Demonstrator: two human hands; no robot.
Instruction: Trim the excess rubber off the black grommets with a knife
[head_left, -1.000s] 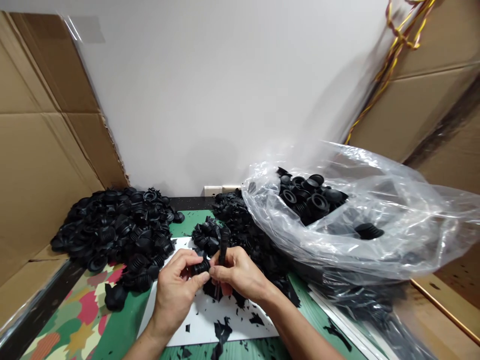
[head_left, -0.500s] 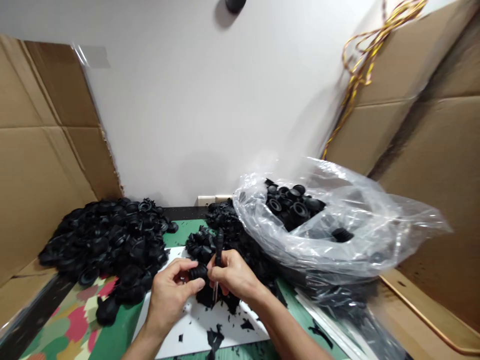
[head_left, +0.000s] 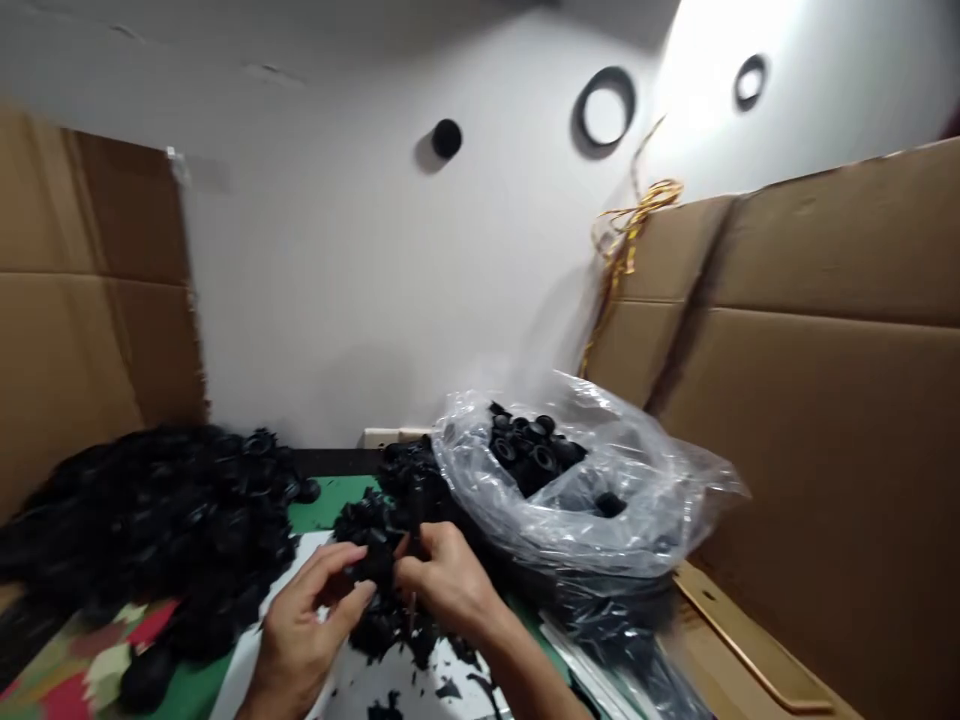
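Observation:
My left hand [head_left: 304, 615] pinches a black ribbed rubber part [head_left: 380, 562] between thumb and fingers, over the white board [head_left: 244, 650]. Close on its right, my right hand [head_left: 450, 580] grips a slim tool [head_left: 412, 605] with a dark handle and a thin metal end pointing down. Blur and shadow hide the tool's exact kind and whether its end touches the part. Black rubber scraps [head_left: 386, 708] lie scattered on the board below, and more are heaped just behind my hands.
A large pile of black rubber parts [head_left: 150, 520] stands on the left. To the right, an open clear plastic bag [head_left: 637, 525] holds more black parts. Cardboard panels [head_left: 825, 420] stand on both sides, and a gold phone-like slab [head_left: 750, 640] lies at the lower right.
My view has tilted up and turned right, bringing black rings on the wall into sight. Both hands keep their holds, side by side.

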